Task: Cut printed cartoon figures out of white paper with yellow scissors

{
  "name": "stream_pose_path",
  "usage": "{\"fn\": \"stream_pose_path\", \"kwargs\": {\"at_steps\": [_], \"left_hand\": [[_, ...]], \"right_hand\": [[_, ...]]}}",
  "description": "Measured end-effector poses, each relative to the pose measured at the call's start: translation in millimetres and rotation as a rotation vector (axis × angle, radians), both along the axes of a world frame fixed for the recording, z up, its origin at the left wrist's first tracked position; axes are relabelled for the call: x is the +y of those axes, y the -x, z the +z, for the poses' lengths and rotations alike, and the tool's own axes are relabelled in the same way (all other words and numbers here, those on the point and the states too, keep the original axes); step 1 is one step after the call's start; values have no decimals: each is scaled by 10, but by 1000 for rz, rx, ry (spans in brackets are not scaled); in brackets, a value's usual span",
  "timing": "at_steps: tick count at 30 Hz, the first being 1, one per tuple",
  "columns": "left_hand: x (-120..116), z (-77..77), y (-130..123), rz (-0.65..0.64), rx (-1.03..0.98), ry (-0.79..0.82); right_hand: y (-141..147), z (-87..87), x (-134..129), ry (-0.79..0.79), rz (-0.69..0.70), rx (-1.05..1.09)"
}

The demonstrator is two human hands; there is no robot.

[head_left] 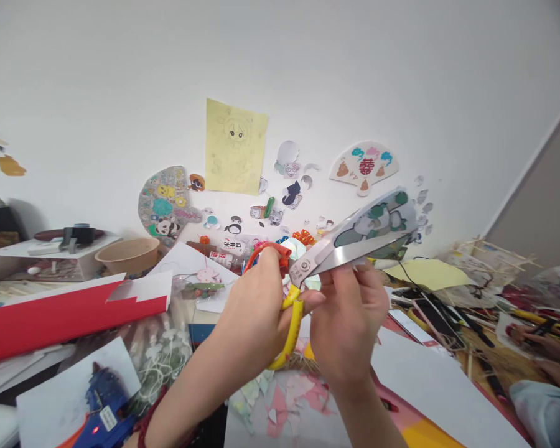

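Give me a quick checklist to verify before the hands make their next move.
1. Left hand gripping the scissors by the yellow handles: ok.
2. Right hand well away from the blades: not ok, its fingertips are right beside the lower blade.
3. Patterned piece held firmly by the right hand: cannot tell, the blades hide the grip.
4. Light on the blue glue gun off: not ok, it glows red.
5. Area below the hands free of scraps: not ok, pink scraps lie there.
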State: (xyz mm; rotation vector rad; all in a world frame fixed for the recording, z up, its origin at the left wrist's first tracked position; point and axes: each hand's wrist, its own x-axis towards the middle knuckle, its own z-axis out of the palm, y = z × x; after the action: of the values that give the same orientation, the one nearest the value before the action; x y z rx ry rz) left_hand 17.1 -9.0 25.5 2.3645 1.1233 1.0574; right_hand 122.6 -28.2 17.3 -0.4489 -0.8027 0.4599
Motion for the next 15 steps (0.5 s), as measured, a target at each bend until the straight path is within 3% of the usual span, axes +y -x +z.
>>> {"fn": "stream_pose_path", "kwargs": {"at_steps": [15], "left_hand": [[0,35,-16,33,46,0]], "right_hand": [[-7,1,17,38,-19,-24]]}}
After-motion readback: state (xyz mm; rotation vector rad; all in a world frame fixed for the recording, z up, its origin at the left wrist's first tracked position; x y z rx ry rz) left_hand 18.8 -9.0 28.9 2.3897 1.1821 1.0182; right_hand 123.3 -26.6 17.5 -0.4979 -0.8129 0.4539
